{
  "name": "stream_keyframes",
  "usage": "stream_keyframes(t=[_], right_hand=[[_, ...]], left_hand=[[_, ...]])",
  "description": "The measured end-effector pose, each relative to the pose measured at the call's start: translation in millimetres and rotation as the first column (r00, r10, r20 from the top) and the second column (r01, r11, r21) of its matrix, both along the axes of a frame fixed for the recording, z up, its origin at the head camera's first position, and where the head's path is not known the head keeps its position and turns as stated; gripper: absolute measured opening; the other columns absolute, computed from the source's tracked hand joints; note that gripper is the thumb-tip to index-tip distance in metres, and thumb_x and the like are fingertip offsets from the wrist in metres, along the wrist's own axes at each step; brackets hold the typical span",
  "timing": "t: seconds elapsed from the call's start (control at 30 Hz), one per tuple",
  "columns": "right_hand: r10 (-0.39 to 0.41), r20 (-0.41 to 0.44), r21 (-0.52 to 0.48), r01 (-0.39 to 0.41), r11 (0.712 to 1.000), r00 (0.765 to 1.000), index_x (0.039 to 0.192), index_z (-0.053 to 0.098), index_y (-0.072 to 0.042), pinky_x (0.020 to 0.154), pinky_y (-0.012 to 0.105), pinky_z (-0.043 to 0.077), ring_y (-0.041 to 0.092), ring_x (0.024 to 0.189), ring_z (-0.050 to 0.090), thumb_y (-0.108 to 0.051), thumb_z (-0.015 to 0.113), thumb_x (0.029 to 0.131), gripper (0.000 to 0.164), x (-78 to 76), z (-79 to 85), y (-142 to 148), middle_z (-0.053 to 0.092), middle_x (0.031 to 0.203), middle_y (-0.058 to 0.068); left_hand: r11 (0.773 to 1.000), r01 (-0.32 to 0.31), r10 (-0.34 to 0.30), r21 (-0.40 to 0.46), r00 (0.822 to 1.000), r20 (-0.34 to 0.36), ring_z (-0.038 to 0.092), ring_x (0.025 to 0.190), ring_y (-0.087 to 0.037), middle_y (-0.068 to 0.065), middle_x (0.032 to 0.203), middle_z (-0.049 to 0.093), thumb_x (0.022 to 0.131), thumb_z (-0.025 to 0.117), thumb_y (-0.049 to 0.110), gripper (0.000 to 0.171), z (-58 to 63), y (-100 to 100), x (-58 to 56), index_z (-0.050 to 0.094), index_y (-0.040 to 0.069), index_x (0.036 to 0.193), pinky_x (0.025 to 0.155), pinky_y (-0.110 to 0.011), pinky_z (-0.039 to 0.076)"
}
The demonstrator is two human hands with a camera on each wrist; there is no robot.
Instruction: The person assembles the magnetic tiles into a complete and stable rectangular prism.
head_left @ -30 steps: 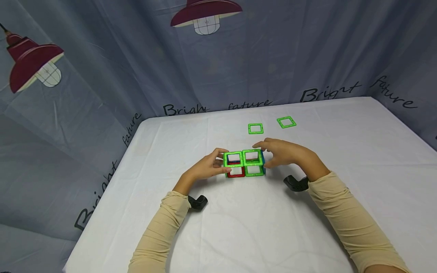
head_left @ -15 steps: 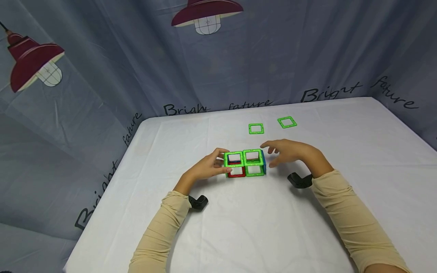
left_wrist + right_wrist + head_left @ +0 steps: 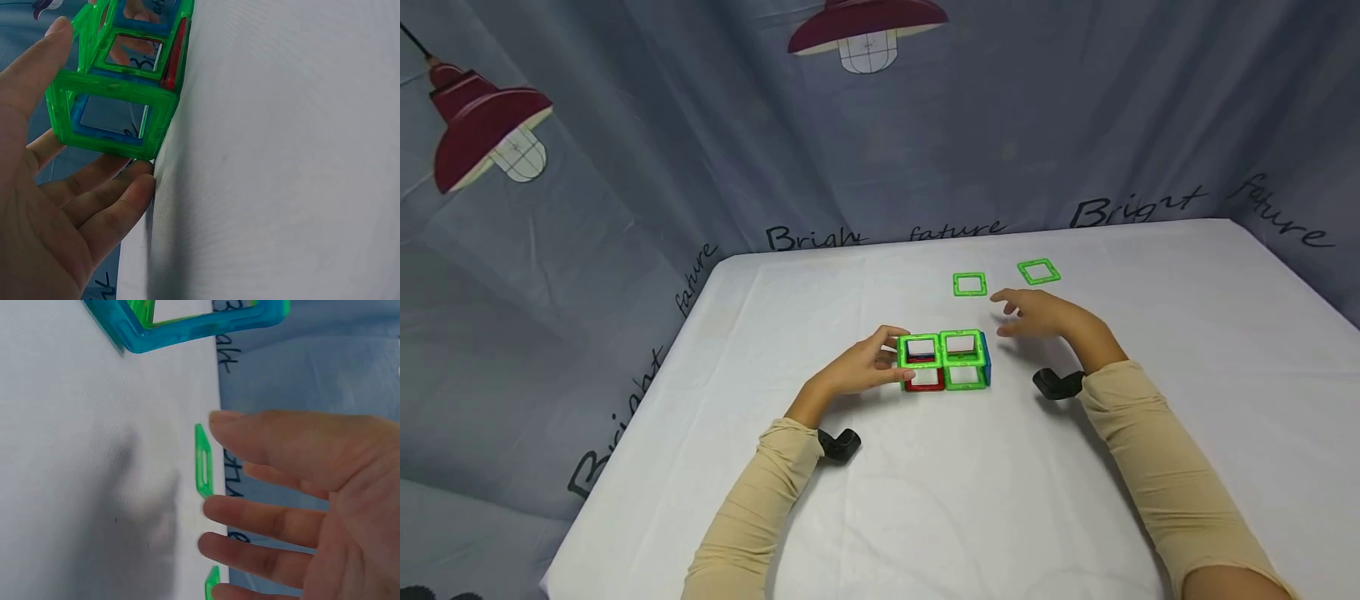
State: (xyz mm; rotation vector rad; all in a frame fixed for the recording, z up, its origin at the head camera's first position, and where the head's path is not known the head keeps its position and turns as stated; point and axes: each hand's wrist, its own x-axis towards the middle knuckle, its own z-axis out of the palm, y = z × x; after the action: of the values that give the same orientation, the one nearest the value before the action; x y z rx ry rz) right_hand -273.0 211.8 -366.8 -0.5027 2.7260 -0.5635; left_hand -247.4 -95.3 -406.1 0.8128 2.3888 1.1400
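A two-cell box of magnetic tiles (image 3: 942, 365) stands on the white table, its top tiles green. Red and green tiles show at its front, and a blue tile (image 3: 206, 329) closes the right end. My left hand (image 3: 859, 367) holds the left end, thumb at the front and fingers behind; the left wrist view shows the thumb (image 3: 37, 69) and fingers around the green end. Holding nothing, my right hand (image 3: 1039, 315) hovers right of the box with fingers spread. Just beyond it lie two loose green square tiles, one straight (image 3: 970, 294), the other turned (image 3: 1046, 281).
White cloth covers the table (image 3: 970, 483). A grey-blue curtain (image 3: 1000, 125) with printed lamps and lettering hangs behind the far edge and along both sides. Black wrist-worn devices (image 3: 840, 446) stick out beneath each forearm.
My right hand has drawn away from the box's right end and moved farther back, nearer the loose green tiles. My left hand stays on the box. The head view has shifted slightly.
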Motion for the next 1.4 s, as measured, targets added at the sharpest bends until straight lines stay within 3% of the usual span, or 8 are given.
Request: stream_keyframes(t=[0.7,1.13,1.4], right_hand=[[-0.124,-0.044,0.029,0.126,0.992,0.991,0.141,0.024,0.0,0.103,0.059,0.03,0.047,0.127,0.029,-0.014,0.057,0.088,0.064,-69.0,-6.9,-31,0.022,0.14,0.032],[-0.159,0.014,0.083,0.158,0.984,0.987,0.144,0.017,0.0,0.11,0.058,0.018,0.045,0.134,0.015,-0.014,0.052,0.09,0.065,-87.0,-26.6,-32,0.016,0.146,0.028],[-0.117,0.006,0.121,0.115,0.986,0.993,0.142,0.022,0.002,0.109,0.057,0.021,0.046,0.132,0.021,-0.017,0.055,0.09,0.064,-85.6,-24.0,-33,0.022,0.143,0.031]], left_hand=[[0.999,-0.019,0.019,-0.027,1.0,0.0,0.059,0.107,-0.02,-0.008,0.123,0.051,0.082,0.067,0.034,0.062,-0.9,-1,-1.8,0.033,0.022,0.133,0.089,-0.025,0.05],[0.999,-0.015,0.015,-0.029,1.0,0.002,0.06,0.105,-0.018,-0.006,0.122,0.052,0.081,0.068,0.034,0.063,-1.9,2,-1.6,0.033,0.023,0.132,0.088,-0.024,0.05],[0.999,-0.019,0.019,-0.026,1.0,-0.002,0.06,0.105,-0.018,-0.006,0.121,0.052,0.081,0.067,0.035,0.062,-2.4,0,-2.1,0.033,0.023,0.132,0.089,-0.024,0.05]])
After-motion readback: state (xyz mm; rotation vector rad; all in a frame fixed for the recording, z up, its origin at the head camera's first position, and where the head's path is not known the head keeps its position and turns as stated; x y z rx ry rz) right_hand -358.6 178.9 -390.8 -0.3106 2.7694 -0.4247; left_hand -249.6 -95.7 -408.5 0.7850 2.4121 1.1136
